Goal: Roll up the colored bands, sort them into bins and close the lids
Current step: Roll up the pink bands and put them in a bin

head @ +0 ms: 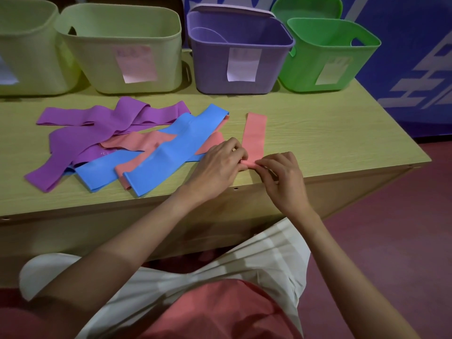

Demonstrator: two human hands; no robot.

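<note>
A pink band [254, 135] lies flat on the table, stretching away from me. Its near end is curled into a small roll pinched between my left hand [220, 165] and my right hand [281, 177]. To the left lies a loose pile: purple bands [97, 123], blue bands [171, 148] and more pink bands [141, 140], overlapping each other. Along the back stand open bins: two pale yellow-green bins [122, 33], a purple bin [239, 42] and a green bin [332, 35].
The wooden table [330, 133] ends just in front of my hands and drops off at the right. A purple lid [232, 8] and a green lid [308, 6] stand behind their bins. Each bin bears a paper label. A blue wall is at the right.
</note>
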